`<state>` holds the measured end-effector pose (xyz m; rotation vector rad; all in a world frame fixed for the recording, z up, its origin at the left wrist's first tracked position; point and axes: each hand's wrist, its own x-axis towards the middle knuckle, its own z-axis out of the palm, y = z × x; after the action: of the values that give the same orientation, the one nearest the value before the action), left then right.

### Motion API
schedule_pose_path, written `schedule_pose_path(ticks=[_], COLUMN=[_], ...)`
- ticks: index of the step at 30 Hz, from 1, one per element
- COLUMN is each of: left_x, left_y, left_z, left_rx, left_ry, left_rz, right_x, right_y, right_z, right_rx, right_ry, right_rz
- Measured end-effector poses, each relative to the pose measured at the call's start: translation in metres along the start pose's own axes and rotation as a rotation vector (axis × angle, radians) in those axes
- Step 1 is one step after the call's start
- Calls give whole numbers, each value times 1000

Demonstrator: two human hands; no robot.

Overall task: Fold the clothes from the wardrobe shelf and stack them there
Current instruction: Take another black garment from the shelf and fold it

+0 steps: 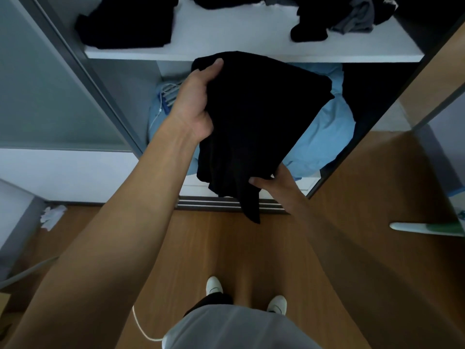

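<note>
The white shelf (226,36) carries a flat pile of black clothes (125,23) on its left end. On its right end lies a loose heap of black clothes (309,28), with a crumpled grey garment (357,20) touching it, further right.

We stand in a home bedroom: a sliding-door wardrobe (75,79), clothes on its white shelf (226,34), wood floor (214,248).
</note>
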<state>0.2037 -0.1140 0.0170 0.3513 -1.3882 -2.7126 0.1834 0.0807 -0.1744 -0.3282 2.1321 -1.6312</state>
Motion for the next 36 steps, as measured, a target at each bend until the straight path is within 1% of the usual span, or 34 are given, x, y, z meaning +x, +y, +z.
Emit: schedule_pose_path(ticks=[3,7,9,13,15,16,18,19,20,21,22,24,26,27,30,31,34,36], left_x=[3,5,5,3,3,3,3,3,3,3,3,3,3,4,4,4,3,2], left_y=[2,2,-1,-7,-9,-10,-12,-12,-13,-14,-14,-13,-12,-12,-18,-21,-31,-36], left_z=[5,8,6,2,2,3,5,6,7,7,7,4,-2,-6,-17,-21,-31,-36], left_rx=[16,51,48,25,7,18,62,80,97,110,118,114,86,72,74,96,143,152], left_ry=[-2,42,74,141,158,154,144,146,149,147,141,133,133,136,113,93,47,18], left_rz=[11,26,6,-9,22,51,104,117,122,122,115,92,66,56,40,37,39,46], right_x=[7,-5,-16,-28,-33,-36,-41,-41,-39,-36,-32,-22,-13,-9,-5,-6,-12,-15], right_y=[-12,-2,7,21,20,15,-1,-11,-22,-33,-45,-72,-92,-97,-113,-116,-121,-115], right_z=[4,7,9,6,0,-1,-2,-1,0,0,-1,-12,-33,-44,-63,-63,-57,-57], right_rx=[-25,47,76,75,65,66,15,-31,-65,-59,4,228,348,384,583,621,637,766], right_ry=[-27,-91,-67,125,236,338,545,574,554,514,497,515,469,401,65,-19,-124,-140], right_rz=[22,50,65,124,111,77,-93,-202,-297,-353,-337,-176,-34,10,98,119,182,243])
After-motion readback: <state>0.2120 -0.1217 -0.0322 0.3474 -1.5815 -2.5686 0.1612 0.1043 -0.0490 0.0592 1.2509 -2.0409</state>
